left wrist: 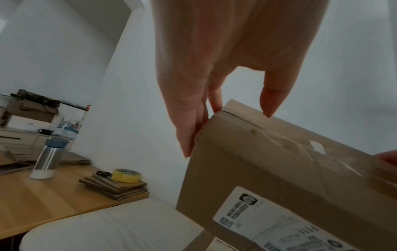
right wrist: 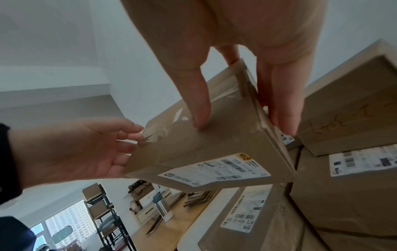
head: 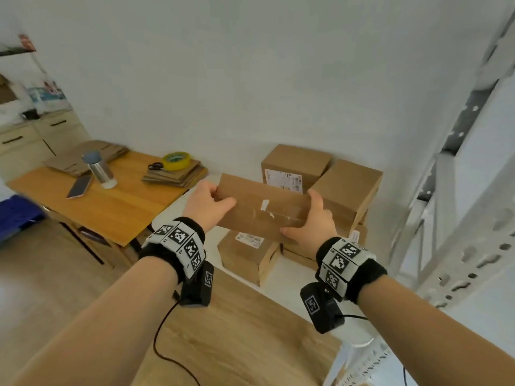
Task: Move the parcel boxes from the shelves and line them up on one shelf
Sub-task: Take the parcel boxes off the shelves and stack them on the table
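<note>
I hold a flat brown parcel box in the air between both hands, above the white shelf. My left hand grips its left end, thumb on the taped face and fingers behind. My right hand grips the right end the same way. The same box carries a white label on its lower face. Under and behind it, several more parcel boxes stand stacked on the shelf: one low in front, one at the back, one at the right.
A wooden table stands to the left with a steel bottle, a phone, yellow tape, scissors and flat cardboard. A white metal shelf upright rises at the right. A wall lies close behind the boxes.
</note>
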The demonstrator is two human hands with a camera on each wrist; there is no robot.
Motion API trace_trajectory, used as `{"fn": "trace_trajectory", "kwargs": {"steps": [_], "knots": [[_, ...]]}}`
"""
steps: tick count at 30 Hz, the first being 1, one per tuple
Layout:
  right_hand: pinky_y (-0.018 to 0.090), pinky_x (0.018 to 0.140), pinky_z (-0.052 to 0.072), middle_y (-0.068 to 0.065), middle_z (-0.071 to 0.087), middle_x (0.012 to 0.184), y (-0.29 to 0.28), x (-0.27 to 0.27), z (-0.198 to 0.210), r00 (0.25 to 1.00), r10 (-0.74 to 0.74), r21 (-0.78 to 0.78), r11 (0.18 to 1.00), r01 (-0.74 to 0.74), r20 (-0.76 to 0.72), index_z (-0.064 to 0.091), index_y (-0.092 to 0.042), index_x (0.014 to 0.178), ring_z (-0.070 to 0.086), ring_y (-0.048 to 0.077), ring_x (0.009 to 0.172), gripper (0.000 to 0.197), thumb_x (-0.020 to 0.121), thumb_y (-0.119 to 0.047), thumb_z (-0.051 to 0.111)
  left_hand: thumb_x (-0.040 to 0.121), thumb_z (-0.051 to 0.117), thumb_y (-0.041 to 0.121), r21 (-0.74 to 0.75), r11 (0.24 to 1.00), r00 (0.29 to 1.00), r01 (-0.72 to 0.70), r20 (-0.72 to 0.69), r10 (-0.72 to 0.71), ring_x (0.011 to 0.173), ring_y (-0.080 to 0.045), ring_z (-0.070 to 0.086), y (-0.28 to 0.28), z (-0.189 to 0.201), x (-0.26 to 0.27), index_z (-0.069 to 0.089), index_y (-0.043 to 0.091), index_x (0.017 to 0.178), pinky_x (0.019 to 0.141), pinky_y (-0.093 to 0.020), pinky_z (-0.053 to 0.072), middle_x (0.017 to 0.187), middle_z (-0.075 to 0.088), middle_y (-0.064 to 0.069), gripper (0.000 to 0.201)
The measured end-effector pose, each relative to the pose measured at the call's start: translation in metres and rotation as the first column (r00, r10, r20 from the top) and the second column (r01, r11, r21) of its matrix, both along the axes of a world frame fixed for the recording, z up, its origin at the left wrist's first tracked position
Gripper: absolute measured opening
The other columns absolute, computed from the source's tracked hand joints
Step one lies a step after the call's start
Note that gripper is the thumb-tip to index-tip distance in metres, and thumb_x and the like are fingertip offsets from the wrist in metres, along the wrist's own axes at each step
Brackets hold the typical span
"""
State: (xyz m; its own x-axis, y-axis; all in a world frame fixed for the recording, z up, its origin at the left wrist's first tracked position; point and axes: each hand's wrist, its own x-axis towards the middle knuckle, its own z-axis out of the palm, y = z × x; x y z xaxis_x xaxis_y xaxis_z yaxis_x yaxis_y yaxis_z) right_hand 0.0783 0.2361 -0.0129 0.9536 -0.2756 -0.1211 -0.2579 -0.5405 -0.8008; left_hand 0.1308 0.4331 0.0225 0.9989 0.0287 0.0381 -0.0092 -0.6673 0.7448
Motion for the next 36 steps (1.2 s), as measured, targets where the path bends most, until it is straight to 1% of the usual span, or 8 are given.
{"fn": "trace_trajectory", "kwargs": {"steps": [3,9,15,20,22,24,27,36], "knots": [[0.036,0.090,0.044,0.016,0.041,0.131,0.009,0.032,-0.008,0.998,-0.049,-0.013,0.999,0.049,0.027,0.017,-0.023,0.142,0.051,0.030,0.111,0.085,0.078,-0.024,0.072,0.084,0.067,0.024,-0.010,1.000,1.000,-0.003,0.000,0.003,0.070,-0.003,0.044,0.005,-0.009,0.039,0.043,0.012,0.092,0.058,-0.016,0.035,0.080,0.045,0.009,0.028],[0.028,0.073,0.042,0.013,0.048,0.124,0.027,0.089,-0.022,0.985,-0.170,-0.027,0.985,0.171,0.033,0.027,-0.023,0.131,0.051,0.022,0.089,0.060,0.085,-0.024,0.065,0.078,0.073,0.038,-0.008,0.986,0.980,0.165,-0.113,-0.165,0.101,-0.017,0.053,0.015,-0.034,0.128,0.038,0.012,0.131,0.084,-0.029,0.045,0.116,0.052,0.000,0.068],[0.034,0.078,0.051,0.011,0.054,0.115,0.040,0.124,-0.032,0.952,-0.305,-0.066,0.951,0.303,-0.032,0.029,-0.020,0.125,0.058,0.023,0.091,0.050,0.087,-0.026,0.061,0.077,0.071,0.041,0.054,0.950,0.931,0.308,-0.225,-0.288,0.092,-0.018,0.055,0.011,-0.060,0.200,0.048,0.008,0.120,0.077,-0.028,0.044,0.109,0.059,-0.004,0.059],[0.034,0.071,0.052,0.000,0.051,0.088,0.046,0.131,-0.038,0.911,-0.394,-0.113,0.918,0.381,-0.122,0.029,-0.013,0.122,0.056,0.020,0.077,0.046,0.089,-0.027,0.058,0.078,0.069,0.046,0.073,0.899,0.877,0.433,-0.268,-0.400,0.084,-0.015,0.057,0.004,-0.078,0.222,0.052,0.007,0.110,0.068,-0.025,0.042,0.100,0.060,-0.002,0.053],[0.038,0.077,0.052,0.007,0.052,0.103,0.047,0.133,-0.039,0.894,-0.409,-0.165,0.909,0.382,-0.182,0.031,-0.010,0.123,0.057,0.023,0.088,0.049,0.088,-0.030,0.059,0.078,0.067,0.050,0.096,0.862,0.841,0.498,-0.296,-0.453,0.075,-0.012,0.056,0.002,-0.082,0.225,0.056,0.005,0.106,0.060,-0.023,0.041,0.094,0.063,-0.003,0.054],[0.041,0.085,0.051,0.010,0.043,0.122,0.048,0.134,-0.038,0.884,-0.415,-0.247,0.899,0.361,-0.217,0.035,-0.010,0.125,0.053,0.026,0.102,0.052,0.086,-0.034,0.059,0.081,0.064,0.051,0.130,0.837,0.825,0.531,-0.302,-0.477,0.082,-0.014,0.058,0.001,-0.083,0.225,0.055,0.005,0.111,0.069,-0.025,0.045,0.104,0.063,-0.008,0.056],[0.043,0.091,0.048,0.011,0.035,0.130,0.047,0.130,-0.037,0.884,-0.432,-0.323,0.874,0.362,-0.178,0.037,-0.012,0.128,0.046,0.028,0.113,0.053,0.086,-0.037,0.058,0.082,0.060,0.054,0.176,0.861,0.871,0.478,-0.217,-0.440,0.120,-0.023,0.050,0.002,-0.079,0.218,0.040,0.008,0.134,0.097,-0.035,0.040,0.136,0.048,-0.008,0.073],[0.031,0.079,0.050,0.006,0.047,0.124,0.029,0.088,-0.016,0.934,-0.358,-0.263,0.902,0.343,-0.007,0.045,-0.017,0.127,0.054,0.018,0.099,0.043,0.089,-0.032,0.055,0.091,0.053,0.037,0.286,0.865,0.869,0.413,0.162,-0.468,0.113,-0.018,0.050,-0.009,-0.046,0.164,0.051,0.014,0.123,0.093,-0.028,0.038,0.124,0.051,-0.005,0.040]]}}
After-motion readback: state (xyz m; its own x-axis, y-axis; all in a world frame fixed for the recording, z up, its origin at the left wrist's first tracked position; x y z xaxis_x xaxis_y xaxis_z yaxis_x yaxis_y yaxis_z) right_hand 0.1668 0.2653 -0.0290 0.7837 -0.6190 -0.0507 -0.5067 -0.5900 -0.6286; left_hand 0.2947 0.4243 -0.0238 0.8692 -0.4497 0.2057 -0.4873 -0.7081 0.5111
